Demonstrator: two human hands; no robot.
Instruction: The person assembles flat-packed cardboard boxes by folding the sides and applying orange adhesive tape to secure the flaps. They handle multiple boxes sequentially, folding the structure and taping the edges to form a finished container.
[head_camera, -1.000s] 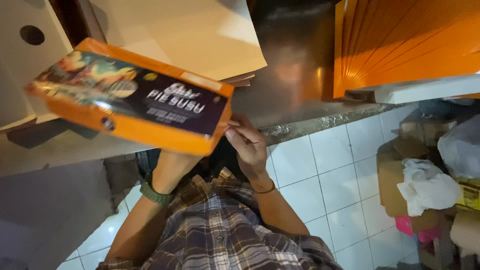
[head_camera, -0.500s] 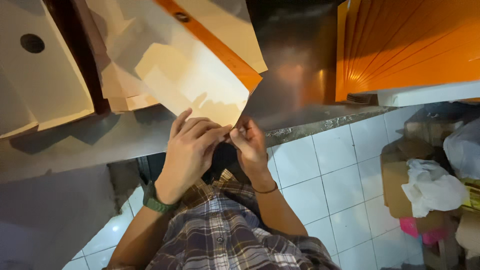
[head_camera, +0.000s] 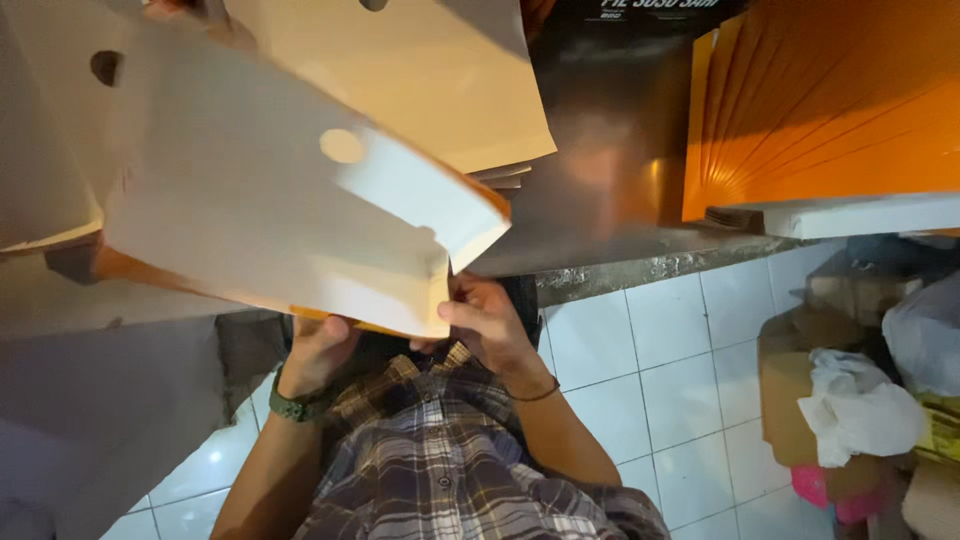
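A: Nearest us, at 6 o'clock, sat the plaid shirt (head_camera: 440, 470), forearms rising from it. What did we log for the hands?

B: Our left hand (head_camera: 318, 350), with a green wristband (head_camera: 297, 408), went up under the pale cardboard box blank (head_camera: 270, 220); its fingers were hidden behind the card, so we could not tell how they lay. Our right hand (head_camera: 485, 325) gripped the blank's lower corner, thumb on the near face and fingers curled behind it.

A: And where was the blank itself?

B: Raised between us and the bench, tilted, running from 9 o'clock toward centre. Plain side faced us, a round hole showed in it, and an orange edge peeked below.

A: Beyond that?

B: More pale blanks (head_camera: 420, 70) lay at 12 o'clock on the dark metal bench (head_camera: 610, 170). At 2 o'clock stood a stack of orange sheets (head_camera: 830, 110). At 4 o'clock, on the white tiled floor (head_camera: 660, 390), we noted a brown carton with a crumpled white cloth (head_camera: 850, 410).
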